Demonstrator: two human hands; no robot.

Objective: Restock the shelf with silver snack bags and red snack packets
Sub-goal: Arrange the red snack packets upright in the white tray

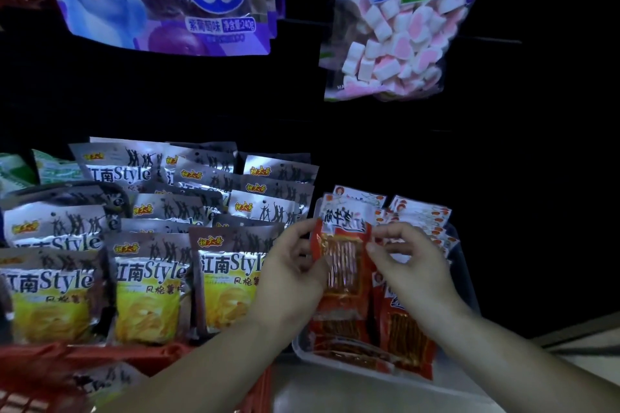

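Holding one red snack packet [342,258] upright between both hands, the person worked above the pale tray [335,362] at the right end of the shelf. The left hand [288,275] gripped the left edge of the packet with its fingers [298,228] curled round it, and the right hand [412,265] pinched the right edge near the top. The packet hung over the tray, in front of the standing red packets [416,214] at the back and above the flat red packets [406,329] at the front. Just beside the tray, on the left, the silver snack bags [151,278] stood in several close rows. To do this step well, I think the packet should go down straight, label to the front, and lean against the standing row, not drop on the flat ones. The grip should be light, because the thin sticks inside probably bend or break easily. A red basket [100,355] below seemed to contain one more silver bag, though this part was blurred.
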